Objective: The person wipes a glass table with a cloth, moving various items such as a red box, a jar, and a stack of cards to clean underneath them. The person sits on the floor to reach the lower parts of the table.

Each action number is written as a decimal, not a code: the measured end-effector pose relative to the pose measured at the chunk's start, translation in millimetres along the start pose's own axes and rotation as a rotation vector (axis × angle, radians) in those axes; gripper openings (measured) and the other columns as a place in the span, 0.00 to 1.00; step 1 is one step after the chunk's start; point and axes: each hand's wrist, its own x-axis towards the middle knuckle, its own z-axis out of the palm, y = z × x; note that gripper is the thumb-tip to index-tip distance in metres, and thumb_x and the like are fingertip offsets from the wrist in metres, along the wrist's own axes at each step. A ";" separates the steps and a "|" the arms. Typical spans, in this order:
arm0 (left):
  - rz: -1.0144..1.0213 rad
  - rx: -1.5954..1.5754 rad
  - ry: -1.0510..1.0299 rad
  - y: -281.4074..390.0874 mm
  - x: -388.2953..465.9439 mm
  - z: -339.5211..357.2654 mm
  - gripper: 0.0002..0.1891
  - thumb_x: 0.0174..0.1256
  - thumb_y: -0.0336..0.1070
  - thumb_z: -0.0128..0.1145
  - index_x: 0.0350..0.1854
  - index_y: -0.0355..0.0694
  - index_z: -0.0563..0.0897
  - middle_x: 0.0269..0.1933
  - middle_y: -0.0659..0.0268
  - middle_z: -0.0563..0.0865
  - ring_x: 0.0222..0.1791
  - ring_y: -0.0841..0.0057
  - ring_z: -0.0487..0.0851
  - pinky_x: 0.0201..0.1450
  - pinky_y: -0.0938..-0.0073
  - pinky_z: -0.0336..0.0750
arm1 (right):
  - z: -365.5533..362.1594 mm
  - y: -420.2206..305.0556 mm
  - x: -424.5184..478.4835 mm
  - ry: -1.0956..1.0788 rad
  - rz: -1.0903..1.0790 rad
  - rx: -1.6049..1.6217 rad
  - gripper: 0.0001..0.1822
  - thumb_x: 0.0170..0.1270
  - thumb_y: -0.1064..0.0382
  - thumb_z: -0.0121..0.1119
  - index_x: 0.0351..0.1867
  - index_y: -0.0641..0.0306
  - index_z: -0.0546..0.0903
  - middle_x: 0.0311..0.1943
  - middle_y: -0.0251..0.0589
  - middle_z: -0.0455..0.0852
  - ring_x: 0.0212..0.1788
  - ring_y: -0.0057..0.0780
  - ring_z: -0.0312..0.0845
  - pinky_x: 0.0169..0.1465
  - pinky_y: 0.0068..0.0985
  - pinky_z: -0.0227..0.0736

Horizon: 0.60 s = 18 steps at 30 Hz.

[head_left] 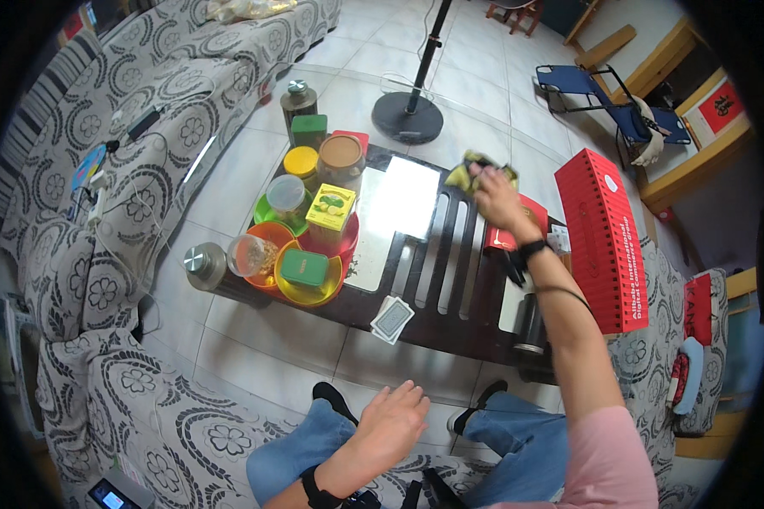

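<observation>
My right hand (498,196) reaches to the far side of the glass-topped coffee table (414,321). It holds a crumpled yellow-and-black cloth (459,180) against the glass; motion blurs the cloth's edges. Just below that wrist lies a flat red box (535,207), partly covered by my forearm. My left hand (391,413) hovers palm down above my lap, with extended fingers and nothing in it. Between the hands, near the table's front edge, rests a small stack of playing cards (393,318), backs up.
Jars, tins and a yellow carton (331,207) crowd a colourful compartment tray (328,296) on the left. Metal flasks (207,264) stand nearby. A tall red box (598,248) with writing borders the right side. Behind the table stands a black pole base (407,118).
</observation>
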 end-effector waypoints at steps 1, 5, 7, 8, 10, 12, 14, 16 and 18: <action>-0.005 0.014 -0.010 0.3 -0.9 -0.3 0.21 0.66 0.38 0.66 0.59 0.36 0.82 0.62 0.55 0.82 0.70 0.57 0.76 0.69 0.53 0.72 | 17.5 -5.3 11.3 -0.003 0.086 -0.023 0.32 0.68 0.54 0.54 0.75 0.50 0.72 0.67 0.52 0.76 0.71 0.53 0.68 0.75 0.45 0.62; -0.084 -0.077 -0.012 -3.5 -9.6 -4.9 0.19 0.64 0.37 0.66 0.55 0.36 0.82 0.55 0.57 0.84 0.61 0.58 0.80 0.62 0.57 0.75 | -0.1 -136.4 68.3 0.010 -0.014 0.332 0.34 0.63 0.54 0.64 0.73 0.48 0.74 0.67 0.47 0.78 0.71 0.50 0.68 0.75 0.48 0.60; -0.074 -0.077 0.011 -2.6 -10.1 -5.8 0.17 0.63 0.36 0.67 0.53 0.37 0.83 0.51 0.59 0.85 0.57 0.59 0.82 0.59 0.59 0.76 | -26.7 -212.4 48.1 0.091 -0.186 0.402 0.34 0.59 0.62 0.67 0.70 0.50 0.77 0.66 0.46 0.79 0.69 0.51 0.73 0.69 0.44 0.72; -0.076 -0.068 0.026 -3.7 -14.1 -5.6 0.14 0.63 0.37 0.67 0.48 0.37 0.84 0.47 0.60 0.85 0.54 0.59 0.82 0.57 0.59 0.76 | -53.9 -246.3 30.6 0.072 -0.262 0.434 0.36 0.57 0.64 0.68 0.71 0.50 0.76 0.65 0.46 0.79 0.68 0.51 0.73 0.68 0.42 0.73; -0.044 -0.051 0.069 -3.9 -12.4 -1.7 0.09 0.63 0.38 0.67 0.39 0.38 0.85 0.41 0.61 0.85 0.48 0.60 0.83 0.53 0.60 0.77 | -106.6 -283.4 -22.8 -0.086 -0.383 0.499 0.39 0.59 0.59 0.69 0.75 0.46 0.72 0.67 0.43 0.76 0.73 0.48 0.67 0.76 0.56 0.58; -0.053 -0.030 0.036 -3.8 -11.7 0.9 0.10 0.63 0.38 0.67 0.42 0.40 0.85 0.42 0.62 0.87 0.50 0.60 0.84 0.54 0.60 0.78 | -145.2 -295.2 -79.3 -0.246 -0.505 0.546 0.39 0.64 0.56 0.66 0.77 0.39 0.68 0.70 0.39 0.72 0.76 0.46 0.63 0.80 0.61 0.45; -0.027 -0.020 0.049 -3.5 -13.7 1.2 0.10 0.63 0.41 0.67 0.36 0.39 0.86 0.39 0.61 0.88 0.47 0.58 0.86 0.49 0.58 0.80 | -174.5 -278.3 -129.0 -0.381 -0.592 0.543 0.40 0.63 0.56 0.66 0.78 0.34 0.67 0.70 0.34 0.72 0.76 0.44 0.63 0.81 0.62 0.43; -0.037 0.006 -0.067 1.0 -16.0 -2.6 0.11 0.65 0.42 0.66 0.33 0.38 0.86 0.37 0.60 0.88 0.44 0.57 0.87 0.46 0.56 0.81 | -179.3 -239.7 -159.0 -0.367 -0.479 0.563 0.39 0.61 0.59 0.65 0.77 0.35 0.69 0.70 0.37 0.72 0.75 0.45 0.64 0.80 0.61 0.46; -0.051 0.020 -0.118 3.8 -24.9 -4.9 0.13 0.66 0.44 0.65 0.31 0.38 0.86 0.36 0.59 0.88 0.42 0.55 0.87 0.44 0.55 0.81 | -163.1 -193.5 -155.9 -0.345 -0.293 0.509 0.38 0.63 0.59 0.64 0.77 0.37 0.69 0.70 0.43 0.73 0.75 0.49 0.64 0.79 0.56 0.52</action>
